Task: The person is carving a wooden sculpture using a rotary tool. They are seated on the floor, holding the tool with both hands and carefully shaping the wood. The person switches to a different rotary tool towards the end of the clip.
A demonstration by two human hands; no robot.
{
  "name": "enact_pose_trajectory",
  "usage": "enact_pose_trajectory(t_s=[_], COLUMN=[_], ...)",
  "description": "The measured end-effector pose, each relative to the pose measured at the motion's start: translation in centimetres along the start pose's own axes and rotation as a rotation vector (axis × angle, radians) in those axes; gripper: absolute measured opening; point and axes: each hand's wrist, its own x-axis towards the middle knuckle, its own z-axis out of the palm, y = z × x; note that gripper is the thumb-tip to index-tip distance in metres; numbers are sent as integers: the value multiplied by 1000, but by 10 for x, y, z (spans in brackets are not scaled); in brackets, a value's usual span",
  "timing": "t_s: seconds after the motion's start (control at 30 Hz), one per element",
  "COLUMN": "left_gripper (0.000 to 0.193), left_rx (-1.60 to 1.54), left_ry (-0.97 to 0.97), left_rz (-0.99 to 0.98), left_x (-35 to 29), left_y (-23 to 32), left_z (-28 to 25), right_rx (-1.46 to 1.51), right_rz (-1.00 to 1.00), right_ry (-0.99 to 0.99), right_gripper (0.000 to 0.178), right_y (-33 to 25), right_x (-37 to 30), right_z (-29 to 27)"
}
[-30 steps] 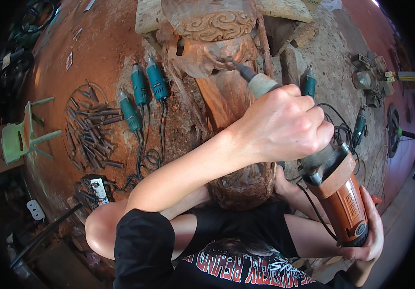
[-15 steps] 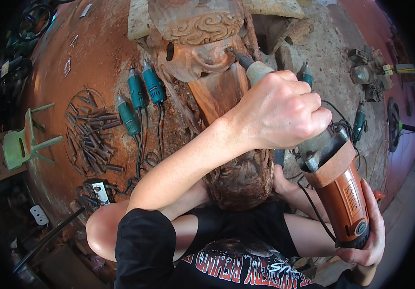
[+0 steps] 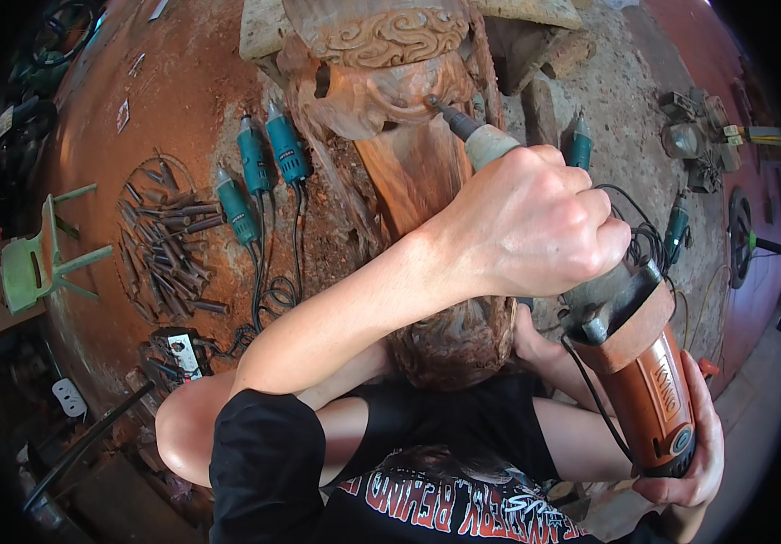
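Note:
My left hand (image 3: 549,222) is wrapped round the front end of an orange power grinder (image 3: 649,390). Its thin bit touches, or nearly touches, a curved part of a reddish-brown wood carving (image 3: 417,172). Just beyond the bit runs a band of carved scrolls. At the lower right my right hand (image 3: 694,471) cups the rear of the grinder's body, fingers curled along its side. The carving stretches away from me between my legs, its near end ridged and dark. My left forearm crosses over and hides its middle.
Several teal rotary tools (image 3: 286,150) with black cords lie left of the carving; others lie on the right. A heap of slim rods (image 3: 168,254) spreads on the dusty floor (image 3: 200,91). A green chair (image 3: 32,263) is at far left, near a power strip (image 3: 186,354).
The bit has shifted slightly toward me along the carving, and my left hand has moved a little nearer and right. Both hands keep their grip; the view has shifted slightly.

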Motion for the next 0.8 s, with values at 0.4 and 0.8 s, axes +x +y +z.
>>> enact_pose_trajectory(t_s=[0.4, 0.8], left_gripper=[15, 10], left_rx=[-1, 83], left_ry=[-14, -66], left_rz=[-29, -38], left_x=[-3, -8], left_y=[6, 4], left_z=[-10, -29], right_rx=[-21, -255], right_rz=[-26, -148], right_ry=[-43, -259], right_gripper=[137, 127], right_y=[3, 3], right_x=[-1, 12], right_z=[-6, -23])
